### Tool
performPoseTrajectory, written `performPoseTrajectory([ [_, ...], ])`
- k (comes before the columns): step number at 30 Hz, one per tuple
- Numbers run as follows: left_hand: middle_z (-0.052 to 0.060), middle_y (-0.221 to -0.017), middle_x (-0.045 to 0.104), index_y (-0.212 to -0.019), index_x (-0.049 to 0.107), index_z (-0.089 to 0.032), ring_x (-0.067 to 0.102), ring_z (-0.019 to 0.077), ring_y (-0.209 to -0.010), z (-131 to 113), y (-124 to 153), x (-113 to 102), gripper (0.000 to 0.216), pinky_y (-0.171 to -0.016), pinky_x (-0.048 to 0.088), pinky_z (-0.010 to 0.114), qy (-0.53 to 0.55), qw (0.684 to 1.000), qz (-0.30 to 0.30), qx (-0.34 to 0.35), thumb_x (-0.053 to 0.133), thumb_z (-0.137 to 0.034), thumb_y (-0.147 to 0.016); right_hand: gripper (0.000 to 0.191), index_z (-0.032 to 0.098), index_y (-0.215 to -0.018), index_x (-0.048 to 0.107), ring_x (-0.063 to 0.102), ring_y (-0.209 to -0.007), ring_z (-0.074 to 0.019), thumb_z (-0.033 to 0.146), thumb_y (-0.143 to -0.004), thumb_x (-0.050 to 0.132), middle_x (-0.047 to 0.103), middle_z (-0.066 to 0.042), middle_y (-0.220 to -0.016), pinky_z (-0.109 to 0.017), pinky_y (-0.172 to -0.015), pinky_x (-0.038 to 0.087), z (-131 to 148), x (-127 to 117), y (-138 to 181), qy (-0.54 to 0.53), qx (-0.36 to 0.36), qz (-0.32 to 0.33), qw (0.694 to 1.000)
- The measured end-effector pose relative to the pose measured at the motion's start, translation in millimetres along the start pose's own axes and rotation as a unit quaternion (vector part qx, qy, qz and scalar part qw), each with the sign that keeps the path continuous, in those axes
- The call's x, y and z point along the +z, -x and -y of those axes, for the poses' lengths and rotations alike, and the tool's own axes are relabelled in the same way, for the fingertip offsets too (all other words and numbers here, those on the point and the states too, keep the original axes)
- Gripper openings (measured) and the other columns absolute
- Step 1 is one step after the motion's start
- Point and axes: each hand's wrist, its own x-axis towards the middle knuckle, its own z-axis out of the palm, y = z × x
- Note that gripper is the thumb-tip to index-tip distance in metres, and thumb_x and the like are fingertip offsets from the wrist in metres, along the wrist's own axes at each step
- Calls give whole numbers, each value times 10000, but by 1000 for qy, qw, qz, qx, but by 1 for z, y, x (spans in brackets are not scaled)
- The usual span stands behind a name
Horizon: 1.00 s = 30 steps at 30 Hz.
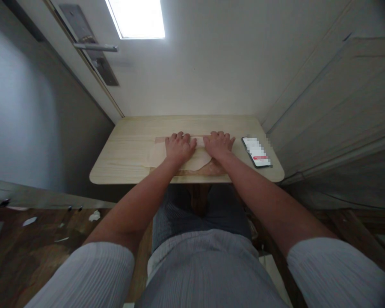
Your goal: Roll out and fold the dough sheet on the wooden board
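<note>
A thin pale sheet [195, 161], cream-coloured with a curved near edge, lies flat on a small light wood tabletop [125, 149]. Beneath it, a brownish sheet [213, 168] shows along the near side, and a pinkish strip [160, 140] shows at the far side. My left hand [179, 147] rests palm down on the layers, fingers spread toward the far edge. To its right, my right hand [218, 143] presses down in the same way, thumb pointing inward. Both hands cover part of the sheets. What material the sheets are I cannot tell.
A phone [257, 152] with a lit screen lies at the tabletop's right side. Behind the table stands a white door with a metal handle [96, 46] and a bright pane [136, 19]. Paper scraps [94, 215] lie on the floor at left. A wall panel stands at right.
</note>
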Motion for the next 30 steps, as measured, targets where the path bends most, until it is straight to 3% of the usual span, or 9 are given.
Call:
performPoseTrajectory([
  [13, 125, -1329, 615, -1272, 634, -242, 505, 350, -1214, 8, -34, 13, 539, -994, 370, 521, -7, 1000, 17, -14, 243, -490, -996, 583, 161, -1274, 645, 454, -1287, -388, 559, -949, 370, 565, -193, -1378, -628, -1075, 267, 7, 7, -35, 11, 25, 61, 998],
  [30, 137, -1412, 546, -1361, 560, -258, 467, 359, -1286, 20, -86, 20, 541, -1053, 356, 579, -1, 994, 106, -39, 339, -526, -946, 657, 120, -1360, 562, 402, -1329, -408, 569, -890, 464, 492, -215, -1445, -651, -1077, 270, 13, 17, -82, 15, 28, 100, 994],
])
